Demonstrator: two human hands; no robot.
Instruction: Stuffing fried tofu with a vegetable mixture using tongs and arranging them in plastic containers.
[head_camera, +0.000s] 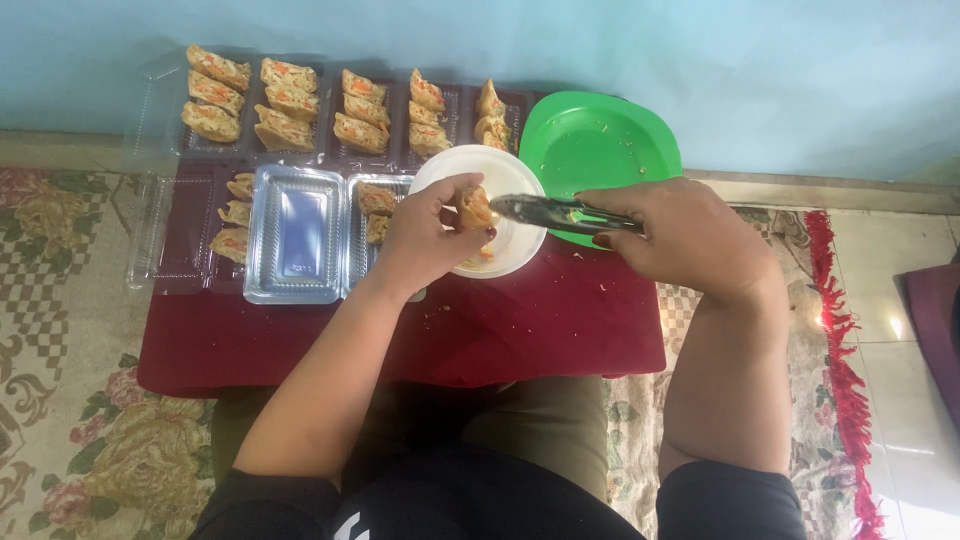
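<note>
A low worktop (560, 330) with a dark red cloth sits on a flowery rug (70, 400), close to the person's knees, so everything is easy to reach. At the back are clear plastic trays (300, 110) full of cut rolls, lined up in neat rows so they stay tidy. One clear tray (296, 232) in front has no food in it, and the trays beside it hold only a few pieces. A green plate (600, 150) lies at the back right, with just crumbs on it. A white plate (505, 180) sits in the middle, partly over the green one, right under both hands so bits fall on it. The left hand (425, 235) holds a roll piece (476, 208) up over the white plate, with its fingers pinching it so it cannot slip. The right hand (690, 235) has its fingers pressed tight around metal tongs (560, 211), and the tips point at the roll piece and seem to touch it.
</note>
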